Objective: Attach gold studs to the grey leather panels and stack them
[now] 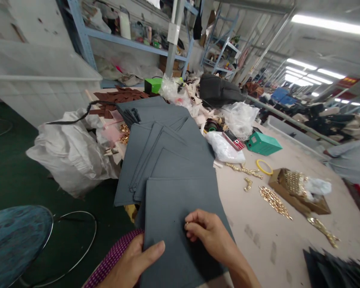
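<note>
A dark grey flat panel (165,204) with a stitched edge lies in front of me on top of similar panels. My left hand (141,256) grips its left edge, thumb on the upper face and fingers hidden underneath. Over the panel's middle, my right hand (207,232) is closed in a pinch on a tiny metal piece (186,225), too small to name. A tiny dark spot shows on the panel left of those fingertips. Behind it, more grey panels (171,140) are fanned out in an overlapping stack.
Loose gold metal pieces (274,202) lie on the table at right, beside an open cardboard box (300,192). A yellow ring (264,167), green box (263,143) and red phone (233,140) sit further back. Dark strips (336,268) occupy the near right; a stool (18,244) stands at left.
</note>
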`<state>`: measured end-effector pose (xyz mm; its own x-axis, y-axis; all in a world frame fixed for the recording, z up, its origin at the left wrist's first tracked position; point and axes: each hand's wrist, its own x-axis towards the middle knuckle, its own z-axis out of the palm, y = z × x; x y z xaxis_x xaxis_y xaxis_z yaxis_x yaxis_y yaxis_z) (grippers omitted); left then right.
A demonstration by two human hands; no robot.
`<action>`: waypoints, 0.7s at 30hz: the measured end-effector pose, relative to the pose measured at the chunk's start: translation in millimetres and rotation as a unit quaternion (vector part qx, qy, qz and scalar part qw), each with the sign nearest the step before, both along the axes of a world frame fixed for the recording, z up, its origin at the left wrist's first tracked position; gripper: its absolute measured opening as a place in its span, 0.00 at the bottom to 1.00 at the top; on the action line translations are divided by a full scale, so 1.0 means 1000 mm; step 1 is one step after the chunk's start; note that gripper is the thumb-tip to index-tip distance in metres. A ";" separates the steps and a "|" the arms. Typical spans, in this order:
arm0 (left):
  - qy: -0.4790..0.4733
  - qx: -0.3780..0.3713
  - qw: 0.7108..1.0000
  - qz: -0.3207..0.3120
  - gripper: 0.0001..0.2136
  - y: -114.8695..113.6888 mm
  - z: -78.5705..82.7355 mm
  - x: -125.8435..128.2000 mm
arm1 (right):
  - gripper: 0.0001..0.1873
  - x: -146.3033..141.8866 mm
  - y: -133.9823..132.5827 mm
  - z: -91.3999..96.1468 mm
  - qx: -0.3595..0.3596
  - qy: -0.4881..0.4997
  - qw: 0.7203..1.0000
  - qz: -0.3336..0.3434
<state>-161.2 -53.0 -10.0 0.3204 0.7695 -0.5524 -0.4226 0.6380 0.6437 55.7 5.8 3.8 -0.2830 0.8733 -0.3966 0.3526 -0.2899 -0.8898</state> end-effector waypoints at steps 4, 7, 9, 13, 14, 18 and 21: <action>-0.002 -0.047 0.998 0.032 0.29 0.009 0.001 0.007 | 0.12 -0.015 0.004 -0.012 -0.044 0.082 0.994 -0.053; -0.002 -0.056 0.998 0.040 0.28 0.014 0.001 0.008 | 0.15 -0.019 0.008 -0.011 -0.061 0.091 0.992 -0.063; -0.015 -0.055 0.998 0.035 0.26 0.017 0.002 0.007 | 0.17 -0.020 0.010 -0.010 -0.068 0.092 0.991 -0.064; -0.042 -0.037 0.998 0.011 0.25 0.022 0.003 0.004 | 0.18 -0.022 0.013 -0.010 -0.066 0.094 0.992 -0.059; -0.043 -0.034 0.998 0.007 0.25 0.023 0.003 0.004 | 0.17 -0.023 0.013 -0.011 -0.064 0.094 0.992 -0.058; -0.012 -0.031 0.999 -0.002 0.27 0.023 0.004 0.006 | 0.18 -0.027 0.009 -0.012 -0.052 0.092 0.991 -0.079; 0.068 0.006 0.997 -0.020 0.28 0.022 0.001 0.006 | 0.17 -0.026 0.003 -0.009 -0.029 0.077 0.991 -0.110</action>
